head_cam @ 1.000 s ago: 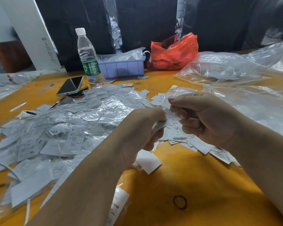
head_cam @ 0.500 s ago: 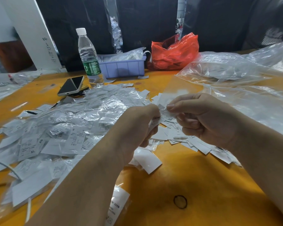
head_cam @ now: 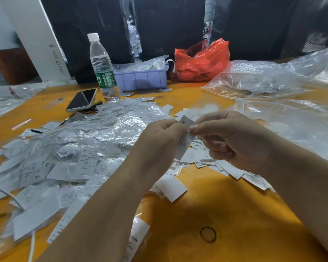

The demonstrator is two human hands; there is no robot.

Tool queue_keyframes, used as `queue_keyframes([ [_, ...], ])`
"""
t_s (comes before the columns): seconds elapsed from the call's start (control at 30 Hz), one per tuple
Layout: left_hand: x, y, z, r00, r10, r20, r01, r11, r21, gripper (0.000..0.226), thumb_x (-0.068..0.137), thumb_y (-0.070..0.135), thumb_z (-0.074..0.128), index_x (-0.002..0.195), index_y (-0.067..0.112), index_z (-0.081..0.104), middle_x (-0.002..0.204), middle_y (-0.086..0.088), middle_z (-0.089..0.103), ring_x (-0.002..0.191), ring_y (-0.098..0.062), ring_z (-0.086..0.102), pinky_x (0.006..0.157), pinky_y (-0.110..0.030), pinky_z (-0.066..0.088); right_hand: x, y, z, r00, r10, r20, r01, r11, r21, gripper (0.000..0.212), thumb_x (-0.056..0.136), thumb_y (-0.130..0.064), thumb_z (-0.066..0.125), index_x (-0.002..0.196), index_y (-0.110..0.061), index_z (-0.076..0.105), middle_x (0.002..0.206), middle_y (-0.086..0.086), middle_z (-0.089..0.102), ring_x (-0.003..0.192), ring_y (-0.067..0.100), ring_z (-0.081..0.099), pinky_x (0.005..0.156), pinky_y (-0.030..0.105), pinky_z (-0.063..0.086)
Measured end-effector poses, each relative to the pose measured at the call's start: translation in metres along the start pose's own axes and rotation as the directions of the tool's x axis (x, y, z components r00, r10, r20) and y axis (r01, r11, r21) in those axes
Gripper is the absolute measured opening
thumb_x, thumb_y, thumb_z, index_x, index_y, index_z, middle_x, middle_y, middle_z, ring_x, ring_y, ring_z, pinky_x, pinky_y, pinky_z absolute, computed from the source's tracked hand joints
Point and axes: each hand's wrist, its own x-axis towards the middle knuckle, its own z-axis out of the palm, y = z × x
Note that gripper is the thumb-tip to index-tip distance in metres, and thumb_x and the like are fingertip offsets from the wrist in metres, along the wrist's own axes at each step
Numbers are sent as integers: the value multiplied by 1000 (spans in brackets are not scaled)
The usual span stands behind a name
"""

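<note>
Head view. The left hand (head_cam: 159, 140) and right hand (head_cam: 233, 140) meet above the bench (head_cam: 235, 214), fingers curled, each pinching the upper end of one white label (head_cam: 185, 145) marked S. The label hangs between the palms, off the bench, over scattered loose labels. A heap of labels and clear sleeves (head_cam: 83, 148) lies to the left. A water bottle (head_cam: 102, 69), phone (head_cam: 81, 100), lilac tray (head_cam: 140, 80) and red bag (head_cam: 201, 61) stand at the far side.
</note>
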Motion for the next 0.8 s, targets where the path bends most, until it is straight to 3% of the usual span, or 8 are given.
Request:
queue_keyframes([
  [0.1, 0, 0, -1, 999, -27, 32, 29, 998, -58, 29, 94, 29, 55, 70, 21, 69, 49, 13, 52, 43, -1, 45, 43, -16, 35, 1, -1, -1, 999, -20, -45, 21, 999, 25, 14, 85, -8, 64, 71, -6, 67, 44, -1, 34, 36, 9, 24, 36, 19, 22],
  [0.2, 1, 3, -2, 996, -80, 50, 88, 981, -175, 20, 91, 17, 55, 76, 17, 69, 48, 9, 51, 42, -6, 40, 41, -18, 32, 2, -2, -4, 992, -42, -121, 49, 997, 61, 20, 87, -7, 62, 67, -8, 68, 50, 4, 31, 38, 10, 21, 37, 20, 21],
  [0.37, 2, 2, -6, 993, -108, -48, 94, 967, -236, 15, 89, 10, 55, 84, 9, 70, 49, 8, 54, 44, -6, 41, 40, -18, 33, 3, -2, -4, 990, -51, -130, 62, 995, 81, 36, 87, -8, 61, 53, -16, 69, 51, 4, 33, 38, 10, 20, 39, 21, 18],
  [0.57, 0, 0, -1, 998, -27, -51, 16, 981, -194, 12, 92, 17, 61, 81, 15, 67, 55, 8, 58, 47, -7, 46, 45, -22, 38, 3, 3, 0, 992, -31, -119, 39, 997, 71, 8, 88, -7, 62, 83, -4, 68, 47, -2, 33, 36, 8, 24, 35, 17, 23],
  [0.7, -2, -1, 2, 999, 8, -40, -16, 980, -198, 12, 94, 19, 61, 86, 12, 67, 57, 7, 60, 48, -7, 47, 46, -22, 40, 3, 4, 2, 992, -21, -124, 31, 997, 77, 11, 88, -6, 61, 96, 2, 65, 46, -3, 36, 35, 5, 27, 34, 16, 25],
  [0.8, -1, 0, 1, 999, -21, -31, 13, 970, -244, 12, 94, 18, 60, 87, 12, 67, 59, 5, 61, 49, -8, 48, 45, -21, 40, 3, 2, 0, 989, -20, -147, 32, 996, 80, 12, 88, -7, 62, 95, 2, 64, 48, -2, 34, 36, 6, 25, 35, 17, 23],
])
